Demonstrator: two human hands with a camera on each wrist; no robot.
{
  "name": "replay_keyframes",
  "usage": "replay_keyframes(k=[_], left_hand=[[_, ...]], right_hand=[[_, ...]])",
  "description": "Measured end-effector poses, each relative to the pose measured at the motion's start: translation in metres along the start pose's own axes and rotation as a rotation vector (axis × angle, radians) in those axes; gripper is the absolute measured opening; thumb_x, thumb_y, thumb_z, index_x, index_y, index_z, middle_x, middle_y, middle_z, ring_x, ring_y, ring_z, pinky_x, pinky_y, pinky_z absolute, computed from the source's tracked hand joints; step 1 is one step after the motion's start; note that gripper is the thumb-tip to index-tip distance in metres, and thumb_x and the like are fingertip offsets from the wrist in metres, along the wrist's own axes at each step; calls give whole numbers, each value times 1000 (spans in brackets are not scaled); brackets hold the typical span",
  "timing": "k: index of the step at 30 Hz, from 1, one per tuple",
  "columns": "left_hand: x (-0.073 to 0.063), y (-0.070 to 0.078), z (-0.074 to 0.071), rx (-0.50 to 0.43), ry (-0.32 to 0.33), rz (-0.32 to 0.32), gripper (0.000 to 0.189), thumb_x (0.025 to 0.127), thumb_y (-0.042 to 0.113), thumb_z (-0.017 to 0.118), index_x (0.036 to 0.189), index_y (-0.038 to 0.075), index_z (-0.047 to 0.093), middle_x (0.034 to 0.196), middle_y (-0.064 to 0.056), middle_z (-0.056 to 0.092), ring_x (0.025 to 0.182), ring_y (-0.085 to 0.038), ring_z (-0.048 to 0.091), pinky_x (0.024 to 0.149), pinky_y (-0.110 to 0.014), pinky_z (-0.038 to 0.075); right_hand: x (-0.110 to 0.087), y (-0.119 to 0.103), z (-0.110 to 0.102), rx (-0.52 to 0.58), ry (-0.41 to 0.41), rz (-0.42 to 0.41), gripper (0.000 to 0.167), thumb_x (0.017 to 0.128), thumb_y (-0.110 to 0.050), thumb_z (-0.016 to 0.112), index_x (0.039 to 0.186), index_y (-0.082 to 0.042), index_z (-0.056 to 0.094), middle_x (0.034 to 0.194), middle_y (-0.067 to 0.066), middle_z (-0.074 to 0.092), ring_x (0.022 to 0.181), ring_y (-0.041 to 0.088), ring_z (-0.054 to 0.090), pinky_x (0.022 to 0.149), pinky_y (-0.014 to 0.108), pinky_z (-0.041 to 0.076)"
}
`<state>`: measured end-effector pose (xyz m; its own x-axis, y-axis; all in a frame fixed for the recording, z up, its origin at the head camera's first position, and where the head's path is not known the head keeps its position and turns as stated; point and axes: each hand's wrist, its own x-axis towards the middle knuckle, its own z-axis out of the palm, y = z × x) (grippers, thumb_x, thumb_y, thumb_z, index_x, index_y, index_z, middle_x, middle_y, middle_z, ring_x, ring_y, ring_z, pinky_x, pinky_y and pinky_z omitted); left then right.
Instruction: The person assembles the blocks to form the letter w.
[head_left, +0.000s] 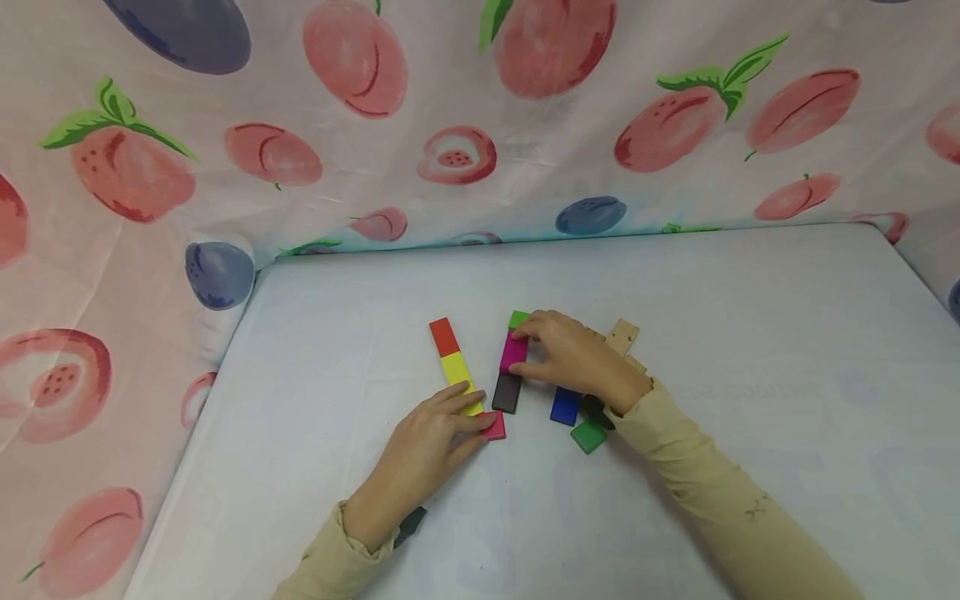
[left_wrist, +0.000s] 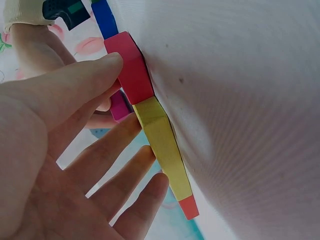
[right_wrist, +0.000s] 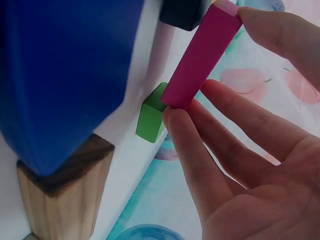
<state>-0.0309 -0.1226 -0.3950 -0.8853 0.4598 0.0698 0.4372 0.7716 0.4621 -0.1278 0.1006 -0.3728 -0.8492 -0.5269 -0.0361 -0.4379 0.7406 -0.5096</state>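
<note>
Peach-print cloth backed the table (head_left: pixel 750 333) where my right hand (head_left: pixel 577 358) pinched the magenta block (head_left: pixel 513 351) beside the yellow block (head_left: pixel 459 372), which my flat left hand (head_left: pixel 427 450) pressed; a clumsy nudge could scatter that row.

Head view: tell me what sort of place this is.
Probably a home play or craft spot: a pale covered table with a fruit-print cloth hung behind it, and small coloured wooden blocks such as the magenta block, which the right hand pinches.
</note>
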Motion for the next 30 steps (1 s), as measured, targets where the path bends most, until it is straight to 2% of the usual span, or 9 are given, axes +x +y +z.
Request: replay_keyframes(k=[14, 30], left_hand=[[0, 0, 0, 4, 4, 3, 27, 85, 19, 80, 111, 21, 78, 133, 1, 65, 138, -21, 48, 108, -43, 46], [0, 0, 0, -1, 7, 6, 28, 84, 19, 81, 111, 21, 78, 132, 0, 65, 137, -22, 49, 108, -44, 46]], right_hand=[[6, 7, 0, 14, 14, 3, 48, 84, -31, 80, 118, 1, 70, 109, 11, 68, 99, 24, 62, 94, 39, 54], [10, 10, 0, 7, 22, 29, 47, 85, -30, 79, 120, 1, 69, 114, 13, 68, 107, 28, 61, 101, 44, 51]])
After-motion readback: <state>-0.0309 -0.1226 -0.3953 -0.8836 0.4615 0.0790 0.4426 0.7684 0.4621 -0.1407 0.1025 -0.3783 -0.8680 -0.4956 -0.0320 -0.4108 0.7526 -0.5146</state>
